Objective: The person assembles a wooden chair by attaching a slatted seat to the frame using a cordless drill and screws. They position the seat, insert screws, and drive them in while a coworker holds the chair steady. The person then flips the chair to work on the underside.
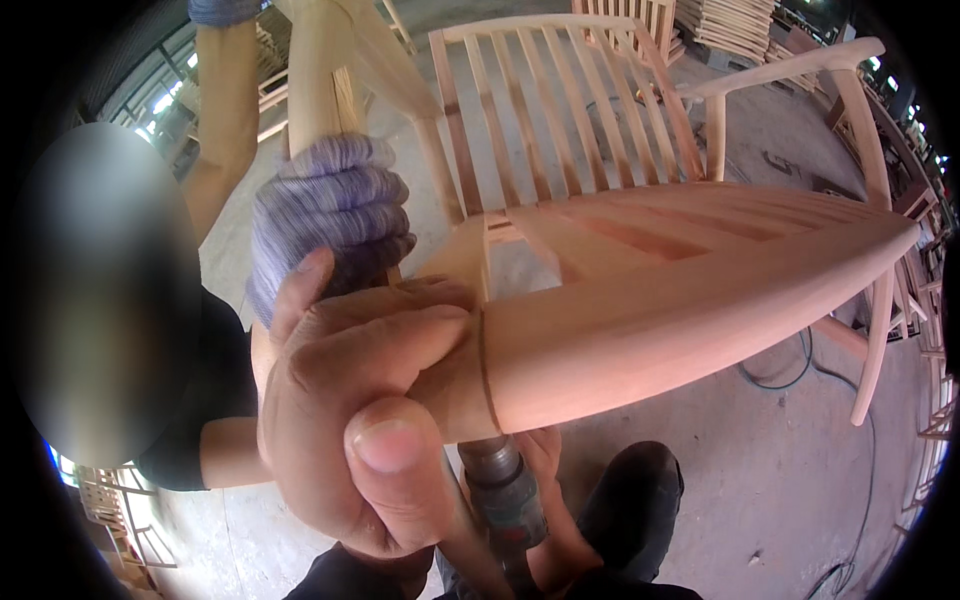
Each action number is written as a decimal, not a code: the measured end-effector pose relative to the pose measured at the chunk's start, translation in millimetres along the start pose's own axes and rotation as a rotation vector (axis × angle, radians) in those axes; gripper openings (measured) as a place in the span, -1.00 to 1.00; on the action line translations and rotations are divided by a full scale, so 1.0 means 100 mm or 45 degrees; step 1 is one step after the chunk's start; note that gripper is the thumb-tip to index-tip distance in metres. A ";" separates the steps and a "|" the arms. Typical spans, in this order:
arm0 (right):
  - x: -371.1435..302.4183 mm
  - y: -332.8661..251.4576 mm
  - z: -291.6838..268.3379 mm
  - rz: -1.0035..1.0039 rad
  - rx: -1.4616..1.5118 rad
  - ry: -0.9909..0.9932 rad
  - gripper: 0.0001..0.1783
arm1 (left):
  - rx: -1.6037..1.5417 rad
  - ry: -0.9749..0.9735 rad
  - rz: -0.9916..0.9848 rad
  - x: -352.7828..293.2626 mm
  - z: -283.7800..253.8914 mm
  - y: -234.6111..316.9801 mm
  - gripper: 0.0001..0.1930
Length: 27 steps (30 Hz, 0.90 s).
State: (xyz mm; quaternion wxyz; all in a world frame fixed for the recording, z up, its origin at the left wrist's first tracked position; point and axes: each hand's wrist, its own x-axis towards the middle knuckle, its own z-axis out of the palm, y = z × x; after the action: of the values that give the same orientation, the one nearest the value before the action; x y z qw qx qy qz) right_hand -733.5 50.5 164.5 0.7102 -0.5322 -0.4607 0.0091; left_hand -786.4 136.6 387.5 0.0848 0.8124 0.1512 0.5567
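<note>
My left hand (pixel 350 400), bare and close to the camera, is closed over the end of a curved, pale reddish wooden rail (pixel 700 305) at the chair's front edge. A narrow joint line runs across the wood beside my fingers. Under this joint, a power drill (pixel 505 495) points upward with its chuck near the underside. My right hand (pixel 541 455) is around the drill, mostly hidden behind it; some fingers show beside the chuck. Just beyond my left hand, a co-worker's grey-purple gloved hand (pixel 330 210) grips a wooden chair part (pixel 320 95).
The slatted chair back (pixel 560 110) rises behind the seat, and an armrest (pixel 790 70) extends at the right. The co-worker's other glove (pixel 225 12) shows at the upper left. Cables (pixel 870 450) lie on the concrete floor. Wood stacks (pixel 725 30) stand behind.
</note>
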 end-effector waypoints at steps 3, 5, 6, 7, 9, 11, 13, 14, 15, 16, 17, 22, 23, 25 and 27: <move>-0.19 0.16 0.05 0.009 -0.010 -0.070 -0.78 | 0.012 0.031 0.017 -0.01 0.00 0.00 -0.43; -0.25 0.22 0.05 0.010 -0.091 -0.136 -0.78 | 0.011 0.043 0.012 -0.01 0.03 -0.05 -0.43; -0.28 0.23 0.02 0.027 -0.116 -0.156 -0.79 | 0.008 0.052 0.014 -0.02 0.04 -0.07 -0.43; -0.24 0.18 0.02 0.049 -0.133 -0.182 -0.79 | 0.014 0.063 0.016 -0.02 0.05 -0.09 -0.43; -0.17 0.07 0.03 0.028 -0.247 -0.130 -0.80 | 0.029 0.064 0.008 -0.03 0.04 -0.12 -0.42; -0.13 0.02 0.03 0.018 -0.304 -0.107 -0.80 | 0.043 0.078 0.014 -0.05 0.05 -0.10 -0.42; -0.16 0.05 0.04 0.073 -0.237 -0.116 -0.80 | 0.044 0.072 0.013 -0.04 0.05 -0.10 -0.41; -0.19 0.08 0.04 0.117 -0.165 -0.122 -0.80 | 0.023 0.054 0.016 -0.03 0.03 -0.11 -0.41; -0.25 0.15 0.07 0.198 -0.027 -0.115 -0.79 | -0.006 0.034 0.024 -0.01 0.02 -0.11 -0.41; -0.31 0.21 0.10 0.279 0.114 -0.109 -0.79 | -0.033 0.014 0.031 0.01 0.00 -0.12 -0.40; -0.35 0.22 0.14 0.406 0.232 -0.076 -0.78 | -0.024 -0.008 0.030 0.00 -0.03 -0.14 -0.41; -0.33 0.16 0.20 0.844 0.489 0.108 -0.75 | -0.049 -0.023 0.024 0.04 -0.02 -0.16 -0.42; -0.29 0.14 0.17 0.788 0.455 0.034 -0.75 | -0.053 -0.019 0.019 0.05 -0.01 -0.16 -0.42; -0.21 0.12 0.10 0.672 0.389 -0.112 -0.76 | -0.053 -0.009 0.026 0.07 0.01 -0.15 -0.43; -0.17 0.15 0.12 0.278 0.059 -0.153 -0.77 | -0.048 -0.015 0.009 0.05 -0.01 -0.11 -0.43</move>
State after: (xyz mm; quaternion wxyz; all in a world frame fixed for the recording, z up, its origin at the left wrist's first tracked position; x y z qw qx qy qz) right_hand -744.2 57.6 142.3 0.6883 -0.5612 -0.4413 0.1287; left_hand -787.6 148.9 389.4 0.0988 0.8146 0.1372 0.5548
